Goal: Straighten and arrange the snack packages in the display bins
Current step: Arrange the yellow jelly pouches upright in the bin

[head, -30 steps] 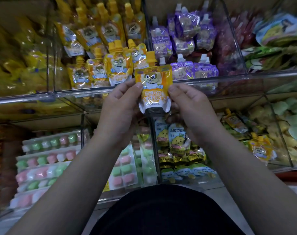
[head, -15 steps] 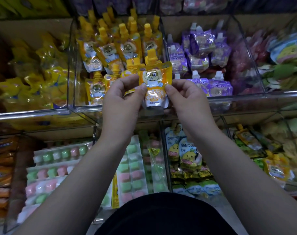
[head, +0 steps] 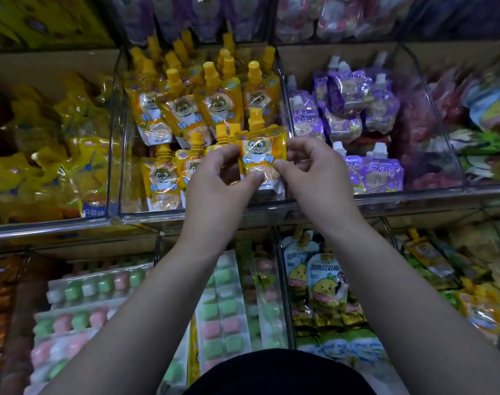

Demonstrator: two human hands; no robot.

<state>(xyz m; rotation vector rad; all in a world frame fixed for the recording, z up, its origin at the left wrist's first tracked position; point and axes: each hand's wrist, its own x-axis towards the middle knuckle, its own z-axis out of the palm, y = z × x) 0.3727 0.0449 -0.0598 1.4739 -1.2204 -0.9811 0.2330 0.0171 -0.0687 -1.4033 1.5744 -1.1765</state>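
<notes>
2 hands held 1 orange pouch (head: 261, 149) upright at the front right corner of the clear bin (head: 146, 217). The left hand (head: 217, 183) and right hand (head: 314, 169) each pinched a side edge between thumb and fingers. The back rows stood fairly neat, but the front row looked uneven and unfinished. Since the earlier frame, the pouch had moved from above the front rail down into the bin.

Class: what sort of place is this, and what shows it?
Probably a snack shop: clear display bins hold rows of identical orange spout pouches, purple pouches sit alongside, and pastel candy trays fill the shelf below.
</notes>
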